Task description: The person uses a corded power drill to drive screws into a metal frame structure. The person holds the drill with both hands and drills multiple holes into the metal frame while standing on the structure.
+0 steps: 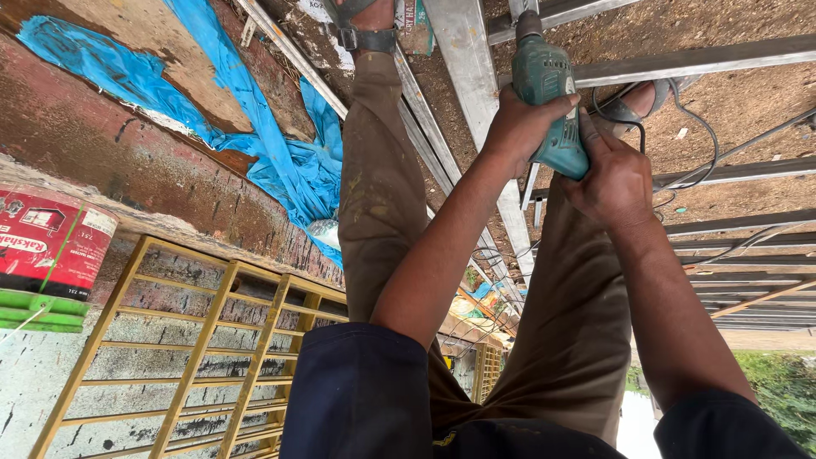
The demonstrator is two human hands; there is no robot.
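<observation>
left hand (520, 127): wrapped tight round the left side of the green power drill (550, 102), fingers over its body
right hand (614, 178): clamped on the drill's near end and right side, thumb up along the casing
drill: centre-right, far part of view, nose pointing away into a grey metal rail (476, 93)
cable (722, 153): dark, trails right from the drill across the metal bars
legs: brown trousers (382, 195), sandalled foot (361, 25) on the far rail
blue tarp (255, 127): left, crumpled on the rusty surface
red bucket (51, 242): far left edge, on a green ledge
yellow grille (195, 357): near left, against a grey wall
</observation>
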